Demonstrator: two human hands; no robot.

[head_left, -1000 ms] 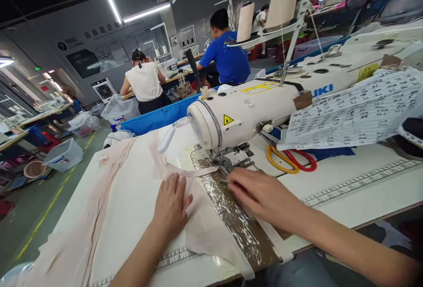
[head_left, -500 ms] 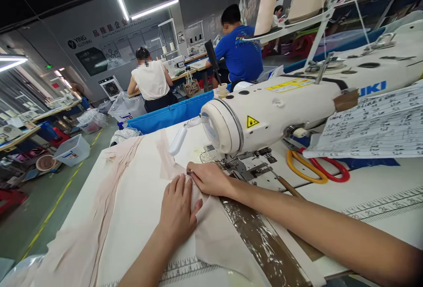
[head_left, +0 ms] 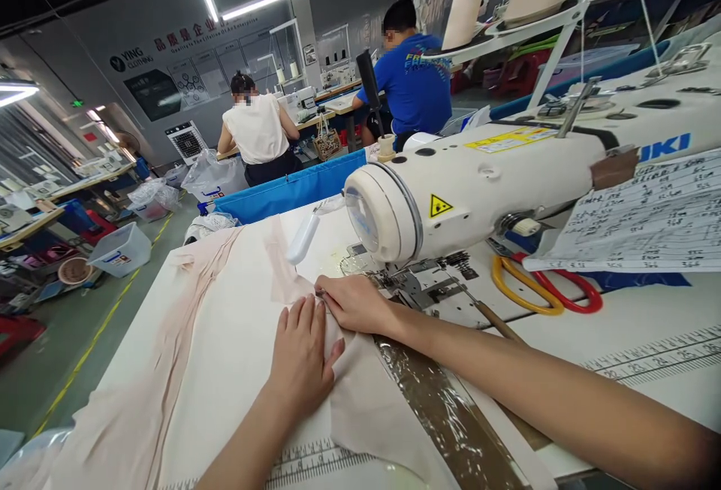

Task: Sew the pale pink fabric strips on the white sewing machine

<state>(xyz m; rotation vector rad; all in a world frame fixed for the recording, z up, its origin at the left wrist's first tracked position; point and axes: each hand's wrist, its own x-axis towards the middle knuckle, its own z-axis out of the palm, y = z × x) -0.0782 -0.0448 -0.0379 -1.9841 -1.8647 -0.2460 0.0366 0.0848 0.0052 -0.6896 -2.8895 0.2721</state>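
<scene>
A pale pink fabric piece (head_left: 366,407) lies on the white sewing table, running under both hands. My left hand (head_left: 301,355) rests flat on it, fingers stretched out and thumb apart. Just to the right, my right hand (head_left: 354,303) is closed in a pinch close to the left fingertips. A small dark bit shows at its fingertips, too small to name. Behind the right hand stands the white sewing machine (head_left: 451,197), its needle area partly hidden by the machine head. A strip of thin pink fabric (head_left: 279,264) extends beyond the fingers.
Longer pink fabric (head_left: 174,340) drapes along the table's left side. A white-handled tool (head_left: 304,238) lies near the machine. To the right are scissors with yellow and red handles (head_left: 523,291), a wooden-handled tool (head_left: 496,321) and a handwritten sheet (head_left: 636,219). Two people sit working farther back.
The view has shifted slightly, so the machine sits a little farther right. Both hands keep nearly the same pose on the fabric.
</scene>
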